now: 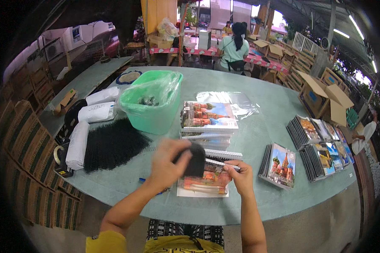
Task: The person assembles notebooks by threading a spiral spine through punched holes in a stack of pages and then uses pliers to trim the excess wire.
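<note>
My left hand (168,165), blurred by motion, is closed at a black, round-cornered piece (195,160) over the middle of the work. My right hand (241,177) pinches the end of a white-edged strip of sheets (219,163). Below both hands, printed sheets (202,187) with a reddish picture lie on the table. Just behind them is a stack with a row of holes along its white edge (228,154). A taller stack of picture-covered pads (209,116) stands farther back. What the black piece is cannot be made out.
A green bin (152,114) with clear plastic stands left of the stacks. Black wire combs (112,145) are heaped beside white rolls (77,145). Finished-looking calendars (281,164) and more piles (318,160) lie right. An open carton (325,99) and another person (233,50) are beyond.
</note>
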Demonstrator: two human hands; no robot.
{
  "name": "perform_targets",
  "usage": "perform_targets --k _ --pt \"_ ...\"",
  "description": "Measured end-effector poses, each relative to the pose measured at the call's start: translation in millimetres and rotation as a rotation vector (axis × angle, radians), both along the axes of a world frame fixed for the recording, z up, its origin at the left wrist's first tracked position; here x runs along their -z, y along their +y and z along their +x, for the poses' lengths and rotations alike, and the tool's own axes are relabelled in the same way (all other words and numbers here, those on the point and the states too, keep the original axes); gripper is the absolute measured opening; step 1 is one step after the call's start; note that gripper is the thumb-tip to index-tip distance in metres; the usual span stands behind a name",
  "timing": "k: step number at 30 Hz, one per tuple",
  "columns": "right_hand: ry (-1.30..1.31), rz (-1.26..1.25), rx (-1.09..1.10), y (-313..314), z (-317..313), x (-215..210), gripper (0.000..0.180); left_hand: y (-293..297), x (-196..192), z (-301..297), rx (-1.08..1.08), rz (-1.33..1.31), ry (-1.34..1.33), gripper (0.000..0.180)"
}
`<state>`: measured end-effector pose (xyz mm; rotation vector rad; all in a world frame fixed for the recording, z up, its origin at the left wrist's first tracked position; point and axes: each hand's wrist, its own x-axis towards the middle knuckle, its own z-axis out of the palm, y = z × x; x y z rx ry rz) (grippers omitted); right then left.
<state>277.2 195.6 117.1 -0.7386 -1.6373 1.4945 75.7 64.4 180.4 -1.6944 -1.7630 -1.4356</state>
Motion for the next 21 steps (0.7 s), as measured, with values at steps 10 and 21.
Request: perform_targets --k 10,21 --pt "0.112 -0.036 -0.001 -6 -6 5 0.014 6 14 19 -0.024 0.013 -0.210 0.026" --pt "0.182 0.181 0.118 -10 -10 9 0.013 3 26 23 0.232 -0.152 0.003 0.032"
